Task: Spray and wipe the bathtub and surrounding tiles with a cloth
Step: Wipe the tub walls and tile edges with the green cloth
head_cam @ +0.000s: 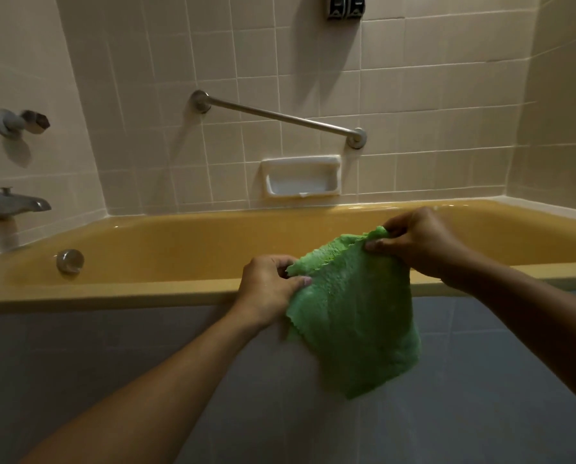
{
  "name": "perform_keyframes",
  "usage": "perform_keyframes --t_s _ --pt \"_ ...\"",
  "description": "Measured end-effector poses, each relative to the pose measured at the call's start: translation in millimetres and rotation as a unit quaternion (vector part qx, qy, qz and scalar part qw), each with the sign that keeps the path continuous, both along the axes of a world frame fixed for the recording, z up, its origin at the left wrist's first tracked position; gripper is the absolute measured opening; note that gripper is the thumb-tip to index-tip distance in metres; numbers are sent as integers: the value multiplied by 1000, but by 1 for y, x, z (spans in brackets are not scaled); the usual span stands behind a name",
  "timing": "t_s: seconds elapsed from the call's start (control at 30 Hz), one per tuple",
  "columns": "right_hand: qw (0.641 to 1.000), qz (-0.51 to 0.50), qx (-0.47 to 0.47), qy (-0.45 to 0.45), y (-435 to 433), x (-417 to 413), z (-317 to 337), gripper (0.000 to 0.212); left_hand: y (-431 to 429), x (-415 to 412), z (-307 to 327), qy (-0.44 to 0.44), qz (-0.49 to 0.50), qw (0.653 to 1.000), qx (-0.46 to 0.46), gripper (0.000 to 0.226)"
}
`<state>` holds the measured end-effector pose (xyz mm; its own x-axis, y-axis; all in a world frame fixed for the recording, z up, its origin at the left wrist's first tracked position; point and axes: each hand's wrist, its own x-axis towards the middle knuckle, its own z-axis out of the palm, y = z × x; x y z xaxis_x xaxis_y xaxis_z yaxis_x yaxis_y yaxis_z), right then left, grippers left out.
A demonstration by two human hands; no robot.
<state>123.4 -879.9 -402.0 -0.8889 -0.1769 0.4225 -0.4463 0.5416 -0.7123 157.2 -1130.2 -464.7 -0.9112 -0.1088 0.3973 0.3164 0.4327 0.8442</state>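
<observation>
A green fluffy cloth [357, 323] hangs in front of the yellow bathtub's [166, 246] near rim. My left hand [268, 289] pinches the cloth's upper left edge. My right hand [420, 242] pinches its upper right corner, a little higher and farther over the tub. The cloth droops down over the grey-blue tiled tub front [112, 363]. Beige wall tiles [280, 55] surround the tub on three sides. No spray bottle is in view.
A slanted metal grab bar [280, 117] and a white soap dish [301, 177] are on the back wall. On the left wall sit a tap handle [22, 122] and a spout [12, 204]. An overflow cap [69, 261] is inside the tub. Dark dispensers [345, 6] hang up top.
</observation>
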Motion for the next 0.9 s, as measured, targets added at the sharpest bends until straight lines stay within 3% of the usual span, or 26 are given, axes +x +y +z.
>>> perform_keyframes --t_s 0.17,0.27,0.33,0.43,0.53,0.7,0.77,0.87,0.9 --pt "988 -137 48 44 43 -22 -10 12 34 -25 5 79 29 984 -158 17" --pt "980 -152 121 47 55 -31 -25 14 39 -31 0 45 -15 971 -236 30" --pt "974 -162 151 47 58 -37 -37 14 37 -32 -5 25 -20 948 -315 43" --pt "976 -169 123 63 56 -46 -52 18 40 -25 -9 44 -23 911 -411 58" --pt "980 -161 85 85 47 -53 -61 23 54 -21 -6 56 -46 915 -397 61" --pt "977 -148 104 116 43 -59 -63 35 78 -31 -2 43 -40 924 -378 58" --pt "952 -174 148 203 46 -61 -68 39 82 -35 -4 49 -39 921 -385 53" --pt "909 -130 191 348 49 -60 -79 11 82 -38 -9 66 -35 914 -400 49" --pt "903 -122 202 360 50 -57 -82 15 81 -39 -10 71 -33 910 -406 49"
